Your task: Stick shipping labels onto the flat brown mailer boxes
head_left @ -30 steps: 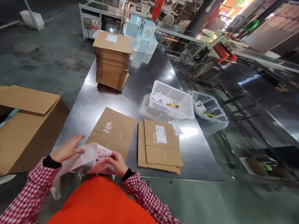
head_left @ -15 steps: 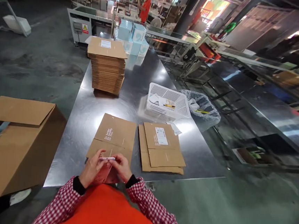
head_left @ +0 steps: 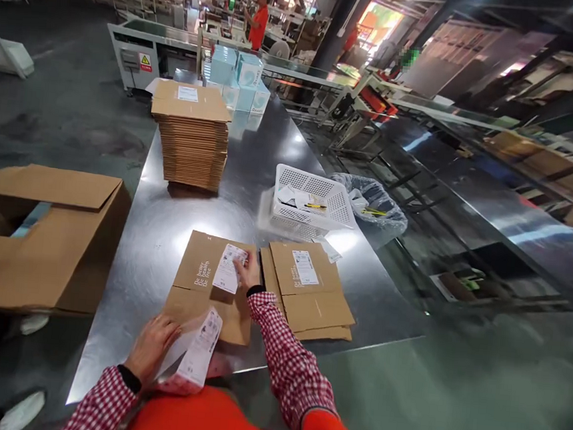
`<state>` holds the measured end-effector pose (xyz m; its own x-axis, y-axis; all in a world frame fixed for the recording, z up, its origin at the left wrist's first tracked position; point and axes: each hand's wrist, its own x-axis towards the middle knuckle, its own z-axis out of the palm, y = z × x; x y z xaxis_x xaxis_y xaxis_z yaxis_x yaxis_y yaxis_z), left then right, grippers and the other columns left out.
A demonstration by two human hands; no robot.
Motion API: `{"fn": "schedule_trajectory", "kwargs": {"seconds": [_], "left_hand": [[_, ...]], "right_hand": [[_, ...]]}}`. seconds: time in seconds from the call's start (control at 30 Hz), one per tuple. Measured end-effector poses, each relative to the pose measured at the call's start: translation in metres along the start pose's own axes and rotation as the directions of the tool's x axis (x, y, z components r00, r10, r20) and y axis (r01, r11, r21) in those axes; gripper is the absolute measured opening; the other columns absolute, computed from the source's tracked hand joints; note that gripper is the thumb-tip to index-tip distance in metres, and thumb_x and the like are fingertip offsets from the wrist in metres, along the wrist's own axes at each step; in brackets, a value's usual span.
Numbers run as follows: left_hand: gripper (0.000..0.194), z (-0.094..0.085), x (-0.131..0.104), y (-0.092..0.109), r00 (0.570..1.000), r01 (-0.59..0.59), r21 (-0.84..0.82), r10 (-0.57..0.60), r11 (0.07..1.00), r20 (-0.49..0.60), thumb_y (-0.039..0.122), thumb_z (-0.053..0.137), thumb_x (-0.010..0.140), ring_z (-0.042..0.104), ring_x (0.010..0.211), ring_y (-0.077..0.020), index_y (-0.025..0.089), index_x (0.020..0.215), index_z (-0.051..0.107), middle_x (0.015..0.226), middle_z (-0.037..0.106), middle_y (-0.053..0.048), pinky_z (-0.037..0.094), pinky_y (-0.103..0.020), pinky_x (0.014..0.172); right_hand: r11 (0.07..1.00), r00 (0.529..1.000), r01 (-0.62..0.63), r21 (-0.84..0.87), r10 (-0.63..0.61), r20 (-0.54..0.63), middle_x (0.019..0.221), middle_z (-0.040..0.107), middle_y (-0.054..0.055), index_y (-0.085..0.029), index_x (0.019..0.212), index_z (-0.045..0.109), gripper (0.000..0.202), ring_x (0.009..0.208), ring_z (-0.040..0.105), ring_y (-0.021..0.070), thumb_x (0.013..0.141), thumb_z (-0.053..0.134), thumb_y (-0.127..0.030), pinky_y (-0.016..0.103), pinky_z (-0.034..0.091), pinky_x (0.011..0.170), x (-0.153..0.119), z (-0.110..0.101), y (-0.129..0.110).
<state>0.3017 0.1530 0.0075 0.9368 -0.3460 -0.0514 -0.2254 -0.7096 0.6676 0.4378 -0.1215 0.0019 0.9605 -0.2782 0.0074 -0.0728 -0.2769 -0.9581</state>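
Observation:
A flat folded cardboard box (head_left: 189,275) with white print lies on the metal table in front of me. My right hand (head_left: 248,270) is closed on the upper right edge of a white printed shipping label (head_left: 226,275) over the box's far half. Whether the label touches the cardboard all over, I cannot tell. Low at the near edge, my left hand (head_left: 153,345) pinches the translucent backing of a label strip (head_left: 199,349). This strip hangs down towards my orange apron, with more printed labels on it.
Right of the box lie other flat boxes (head_left: 321,312), the top one labelled. Behind them stand a white basket (head_left: 340,209) and a lined bin (head_left: 391,221). A tall cardboard stack (head_left: 191,153) and light-blue boxes (head_left: 249,71) stand farther back. An open carton (head_left: 83,251) is at left.
My hands have moved apart: the right one has gone forward over the box with a label, while the left has drawn back with the strip. The whole view has shifted slightly.

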Motion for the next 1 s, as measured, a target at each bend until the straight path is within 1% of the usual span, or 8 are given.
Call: {"fn": "schedule_trajectory", "kwargs": {"seconds": [0.1,0.23,0.37,0.53,0.63,0.73,0.83,1.0], "left_hand": [[0.034,0.015,0.005,-0.013,0.998,-0.059,0.001,0.059,0.998,-0.022,0.039,0.043,0.089,0.045,0.128,-0.0299,0.022,0.092,0.072,0.132,0.056,-0.008,0.039,-0.052,0.104],[0.037,0.033,0.009,-0.023,0.996,-0.080,0.005,0.080,0.997,-0.035,0.032,0.041,0.089,0.038,0.133,-0.0304,0.018,0.077,0.072,0.140,0.048,-0.011,0.035,-0.053,0.107],[0.034,0.041,0.006,-0.029,0.994,-0.090,0.016,0.090,0.996,-0.053,0.023,0.042,0.087,0.037,0.134,-0.0281,0.016,0.065,0.067,0.140,0.047,-0.011,0.034,-0.050,0.109],[0.031,0.039,0.006,-0.028,0.996,-0.062,-0.016,0.061,0.998,-0.058,0.023,0.043,0.085,0.035,0.135,-0.0272,0.017,0.067,0.067,0.142,0.046,-0.009,0.030,-0.051,0.111],[0.032,0.034,0.007,-0.031,0.998,-0.045,-0.046,0.043,0.998,-0.047,0.026,0.039,0.087,0.040,0.132,-0.0253,0.018,0.077,0.069,0.139,0.049,-0.009,0.032,-0.048,0.111],[0.037,0.030,0.005,-0.042,0.991,0.024,-0.047,-0.030,0.999,-0.129,0.035,0.037,0.088,0.036,0.134,-0.0279,0.017,0.087,0.070,0.143,0.042,-0.011,0.030,-0.050,0.111],[0.046,0.034,0.002,-0.051,0.978,0.066,-0.055,-0.076,0.996,-0.196,0.046,0.037,0.085,0.035,0.134,-0.0356,0.014,0.082,0.069,0.144,0.039,-0.015,0.029,-0.056,0.109],[0.056,0.049,-0.002,-0.032,0.978,0.086,-0.084,-0.100,0.993,-0.184,0.058,0.036,0.082,0.033,0.133,-0.0408,0.014,0.075,0.070,0.140,0.044,-0.018,0.029,-0.060,0.108]], "right_hand": [[0.988,0.996,-0.005,-0.156,0.019,0.088,0.095,0.064,0.007,-0.017,0.104,0.051,0.041,0.088,0.061,0.0221,0.066,0.066,-0.023,0.039,0.049,0.083,0.018,0.010,0.003],[0.937,0.992,0.030,-0.348,0.016,0.129,0.118,0.058,0.016,-0.011,0.125,0.045,0.064,0.110,0.053,0.0289,0.066,0.067,-0.020,0.044,0.041,0.096,0.011,0.020,0.001],[0.705,0.996,0.086,-0.704,-0.043,0.078,0.145,0.033,0.023,-0.009,0.139,0.034,0.072,0.132,0.030,0.0371,0.079,0.061,-0.039,0.054,0.025,0.106,-0.005,0.028,-0.002],[0.572,0.909,0.382,-0.726,-0.092,0.406,0.152,0.027,0.007,-0.025,0.142,0.035,0.054,0.142,0.014,0.0287,0.093,0.035,-0.047,0.053,0.004,0.112,-0.008,0.039,0.001],[0.613,0.991,0.045,-0.789,0.075,0.114,0.152,0.026,0.010,-0.022,0.142,0.036,0.053,0.141,0.014,0.0312,0.094,0.035,-0.042,0.055,0.005,0.111,0.004,0.010,0.004],[0.660,0.963,-0.266,-0.703,0.215,-0.162,0.142,0.037,0.025,-0.007,0.136,0.043,0.051,0.134,0.031,0.0339,0.092,0.039,-0.034,0.051,0.023,0.107,-0.010,-0.025,0.011],[0.724,0.953,-0.291,-0.626,0.276,-0.124,0.114,0.061,0.021,-0.007,0.117,0.059,0.038,0.110,0.057,0.0274,0.088,0.045,-0.029,0.037,0.042,0.094,-0.049,-0.036,0.022],[0.789,0.958,-0.282,-0.547,0.259,-0.120,0.113,0.064,0.016,-0.010,0.122,0.056,0.041,0.106,0.060,0.0225,0.083,0.051,-0.022,0.031,0.046,0.091,-0.085,-0.032,0.039]]}}
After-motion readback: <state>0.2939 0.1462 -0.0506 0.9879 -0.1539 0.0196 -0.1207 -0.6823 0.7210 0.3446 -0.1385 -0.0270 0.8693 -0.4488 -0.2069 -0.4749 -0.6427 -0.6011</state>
